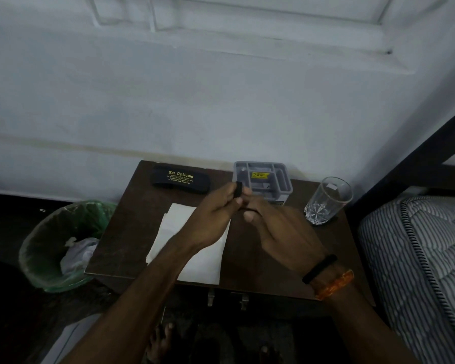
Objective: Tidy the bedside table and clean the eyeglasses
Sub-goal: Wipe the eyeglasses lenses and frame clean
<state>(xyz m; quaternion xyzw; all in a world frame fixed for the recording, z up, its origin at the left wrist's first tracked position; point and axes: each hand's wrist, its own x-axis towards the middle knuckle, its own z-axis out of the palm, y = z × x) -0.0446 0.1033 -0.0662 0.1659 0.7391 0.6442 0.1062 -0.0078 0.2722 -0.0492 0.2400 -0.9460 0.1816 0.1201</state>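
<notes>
Both the left hand (213, 216) and right hand (279, 229) pinch a small black item (239, 192), possibly folded eyeglasses; black case (181, 179) at 11 o'clock on the surface (260, 258).

Black fabric eyeglass case (181, 179), at 11 o'clock on the dark wooden bedside table (260, 248): gold lettering "Sai Opticals"; smaller lines illegible. Grey plastic compartmented organiser (286, 185), at 12 o'clock: yellow label, print unreadable.

Both bare forearms reached forward, the left hand (216, 214) and right hand (279, 232) meeting fingertip to fingertip, fingers pinched
</notes>
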